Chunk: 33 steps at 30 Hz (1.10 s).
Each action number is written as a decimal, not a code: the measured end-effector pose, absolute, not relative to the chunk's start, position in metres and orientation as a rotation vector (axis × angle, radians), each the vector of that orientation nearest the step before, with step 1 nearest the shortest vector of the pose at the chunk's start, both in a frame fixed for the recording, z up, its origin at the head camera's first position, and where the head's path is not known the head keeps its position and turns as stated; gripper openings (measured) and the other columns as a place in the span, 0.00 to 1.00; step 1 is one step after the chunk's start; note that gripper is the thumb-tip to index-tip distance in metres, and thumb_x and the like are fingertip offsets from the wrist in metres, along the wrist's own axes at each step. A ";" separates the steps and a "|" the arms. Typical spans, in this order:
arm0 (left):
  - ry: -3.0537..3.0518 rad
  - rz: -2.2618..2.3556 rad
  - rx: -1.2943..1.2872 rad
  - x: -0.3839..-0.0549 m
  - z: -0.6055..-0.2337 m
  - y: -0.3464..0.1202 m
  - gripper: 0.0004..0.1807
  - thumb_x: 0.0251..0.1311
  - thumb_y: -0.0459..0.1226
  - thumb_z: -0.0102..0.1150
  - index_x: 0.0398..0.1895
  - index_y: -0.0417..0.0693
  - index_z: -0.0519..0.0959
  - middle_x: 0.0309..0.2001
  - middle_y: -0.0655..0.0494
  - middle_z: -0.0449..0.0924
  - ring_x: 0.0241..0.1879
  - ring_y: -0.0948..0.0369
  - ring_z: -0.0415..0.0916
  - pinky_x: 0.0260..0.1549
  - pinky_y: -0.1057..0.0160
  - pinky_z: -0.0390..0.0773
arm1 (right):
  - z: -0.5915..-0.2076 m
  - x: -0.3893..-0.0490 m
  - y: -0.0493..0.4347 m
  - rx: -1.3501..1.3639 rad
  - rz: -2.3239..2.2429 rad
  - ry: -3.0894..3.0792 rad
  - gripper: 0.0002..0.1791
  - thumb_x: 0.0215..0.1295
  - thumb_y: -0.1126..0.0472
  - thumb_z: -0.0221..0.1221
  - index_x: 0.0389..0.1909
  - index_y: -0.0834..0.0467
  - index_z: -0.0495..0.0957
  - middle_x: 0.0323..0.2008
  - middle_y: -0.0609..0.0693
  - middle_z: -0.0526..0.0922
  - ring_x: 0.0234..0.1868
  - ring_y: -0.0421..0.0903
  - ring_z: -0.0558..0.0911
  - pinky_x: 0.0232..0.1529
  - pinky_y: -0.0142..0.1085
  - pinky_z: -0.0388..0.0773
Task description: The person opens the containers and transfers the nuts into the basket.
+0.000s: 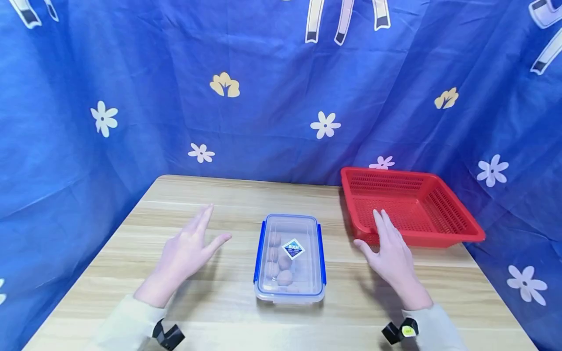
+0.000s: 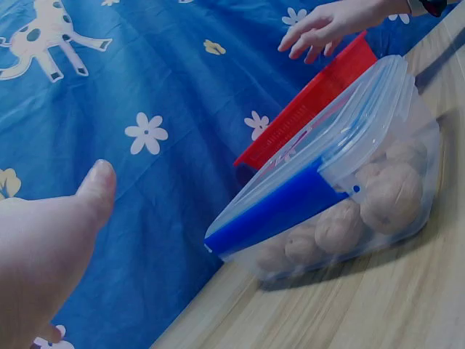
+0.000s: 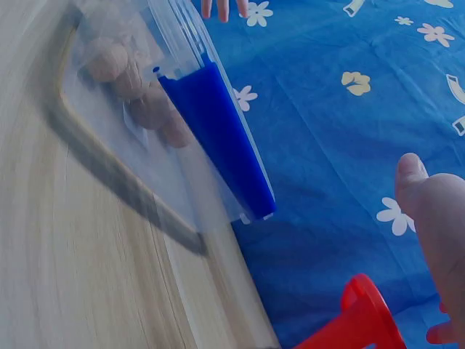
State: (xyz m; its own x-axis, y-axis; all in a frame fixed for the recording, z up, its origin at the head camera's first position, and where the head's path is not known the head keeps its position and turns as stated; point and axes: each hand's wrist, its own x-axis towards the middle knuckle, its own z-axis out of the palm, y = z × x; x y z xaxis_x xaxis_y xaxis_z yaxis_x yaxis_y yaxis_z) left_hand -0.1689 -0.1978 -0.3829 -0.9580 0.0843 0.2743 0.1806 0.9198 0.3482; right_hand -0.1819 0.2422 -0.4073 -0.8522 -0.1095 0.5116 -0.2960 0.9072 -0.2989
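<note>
A clear plastic food container (image 1: 290, 258) with blue side clips stands on the table between my hands, its lid on and both clips folded down. Several round brown walnuts (image 2: 392, 198) lie inside, gathered toward one side. My left hand (image 1: 186, 251) hovers to the left of the container with fingers straight and thumb spread, holding nothing. On the other side my right hand (image 1: 391, 256) is likewise spread and empty, in front of the red basket (image 1: 443, 238) and overlapping its near rim in the head view.
The red basket has slotted walls and sits at the table's back right corner, its right end reaching over the edge. A wooden table (image 1: 219, 317) carries everything. Blue patterned cloth (image 1: 263, 122) hangs behind and along both sides. A white-and-blue label (image 1: 293, 249) marks the lid.
</note>
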 end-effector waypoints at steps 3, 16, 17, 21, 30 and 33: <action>-2.818 -0.595 -0.186 -0.168 -0.384 -0.194 0.47 0.59 0.65 0.43 0.73 0.49 0.45 0.67 0.37 0.56 0.56 0.35 0.64 0.46 0.34 0.69 | -0.408 -0.181 0.237 0.298 0.514 -2.566 0.49 0.54 0.37 0.60 0.71 0.52 0.52 0.69 0.58 0.56 0.63 0.61 0.63 0.56 0.59 0.67; -2.698 -0.728 -0.223 -0.168 -0.390 -0.176 0.43 0.60 0.63 0.46 0.71 0.49 0.54 0.62 0.36 0.65 0.53 0.36 0.68 0.47 0.35 0.71 | -0.409 -0.180 0.217 0.379 0.587 -2.492 0.45 0.54 0.43 0.63 0.69 0.55 0.57 0.66 0.57 0.63 0.64 0.56 0.65 0.55 0.55 0.71; -2.686 -0.739 -0.226 -0.168 -0.390 -0.175 0.42 0.60 0.62 0.47 0.71 0.49 0.55 0.61 0.36 0.66 0.53 0.37 0.68 0.47 0.36 0.71 | -0.410 -0.180 0.216 0.391 0.597 -2.476 0.44 0.54 0.44 0.63 0.69 0.55 0.58 0.65 0.57 0.64 0.64 0.55 0.65 0.55 0.55 0.71; -2.671 -0.775 -0.230 -0.167 -0.391 -0.171 0.41 0.59 0.62 0.48 0.70 0.50 0.57 0.59 0.37 0.69 0.53 0.38 0.69 0.48 0.36 0.70 | -0.411 -0.180 0.211 0.467 0.626 -2.407 0.42 0.53 0.49 0.66 0.67 0.57 0.61 0.65 0.56 0.65 0.63 0.55 0.66 0.54 0.55 0.72; -2.669 -0.878 -0.221 -0.168 -0.396 -0.161 0.39 0.58 0.61 0.51 0.68 0.50 0.61 0.58 0.43 0.71 0.49 0.45 0.74 0.44 0.39 0.74 | -0.418 -0.181 0.201 0.570 0.650 -2.320 0.38 0.53 0.52 0.66 0.65 0.57 0.65 0.62 0.58 0.68 0.61 0.54 0.68 0.52 0.53 0.74; -2.661 -0.928 -0.225 -0.168 -0.397 -0.157 0.38 0.58 0.60 0.52 0.67 0.51 0.62 0.59 0.46 0.71 0.46 0.48 0.77 0.41 0.42 0.77 | -0.420 -0.182 0.198 0.575 0.661 -2.315 0.37 0.53 0.51 0.65 0.64 0.58 0.66 0.62 0.57 0.68 0.61 0.54 0.68 0.52 0.53 0.74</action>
